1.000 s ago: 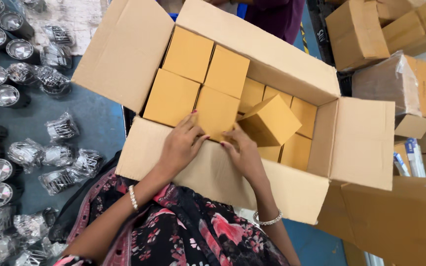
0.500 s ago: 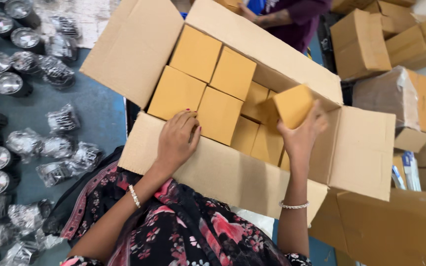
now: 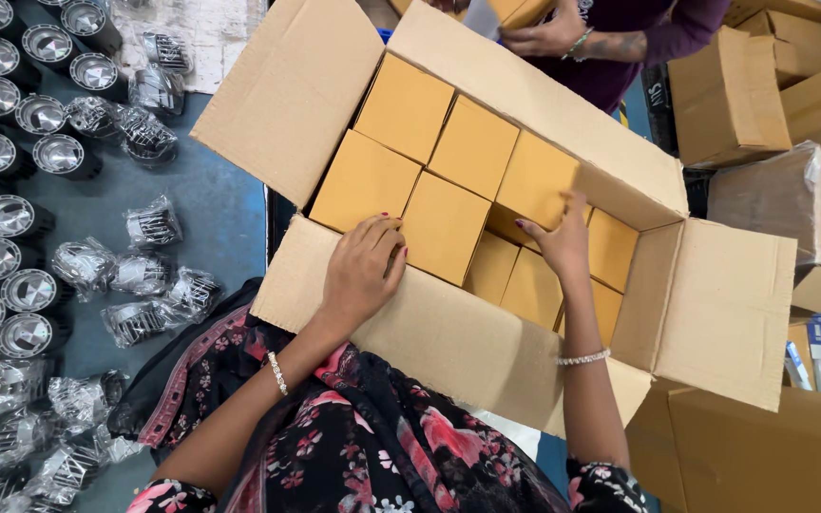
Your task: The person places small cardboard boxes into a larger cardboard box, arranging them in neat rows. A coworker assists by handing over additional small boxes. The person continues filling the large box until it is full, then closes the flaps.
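Note:
A large open cardboard carton [image 3: 287,95] holds several small yellow-orange boxes in rows. My left hand [image 3: 361,271] rests on the carton's near flap, fingers touching the edge of one small box [image 3: 444,226]. My right hand [image 3: 560,242] reaches inside and holds another small box [image 3: 536,182] in the upper layer, pressing it among its neighbours. Lower boxes [image 3: 529,285] show beneath it.
Round metal lamp fittings [image 3: 11,161] and plastic-wrapped parts [image 3: 149,228] cover the blue table on the left. Another person's hand [image 3: 544,38] holds a box beyond the carton. Stacked cardboard cartons [image 3: 743,95] stand on the right.
My right hand lifted a small box from the carton's right side and has set it into the upper layer. My left hand stayed on the near flap.

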